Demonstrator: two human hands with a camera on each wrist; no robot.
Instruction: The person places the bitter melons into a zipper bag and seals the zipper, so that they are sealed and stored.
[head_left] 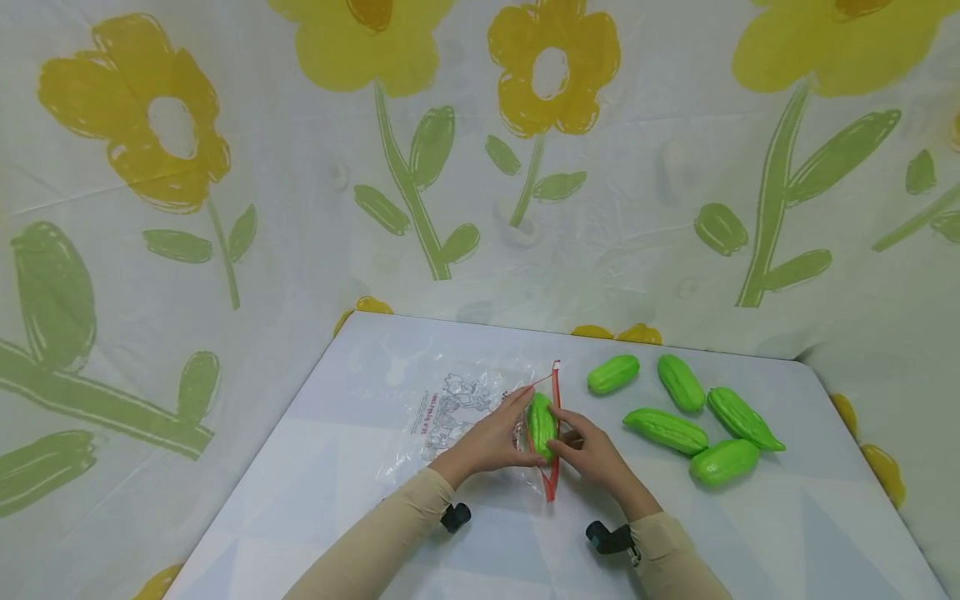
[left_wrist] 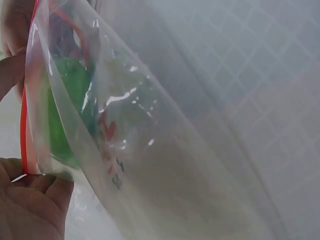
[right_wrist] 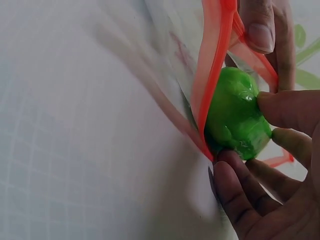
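A clear zip bag [head_left: 408, 442] with red edging lies flat on the table, its mouth toward the right. My left hand [head_left: 489, 437] holds the bag at its mouth, fingers at the far side and thumb at the near side. Between the two hands, a green ridged bitter melon [head_left: 542, 427] sits in the parted opening. My right hand [head_left: 592, 454] grips this melon by its outer end with thumb and fingertips. In the right wrist view, the red zip edge [right_wrist: 217, 75] runs beside the glossy melon [right_wrist: 237, 117]. Through the plastic, the left wrist view shows the melon [left_wrist: 70, 110] inside.
To the right of the bag lie several more bitter melons, among them one near the back [head_left: 613, 374] and one nearest the front [head_left: 724, 463]. A flower-patterned curtain [head_left: 300, 208] hangs behind the white table [head_left: 315, 375].
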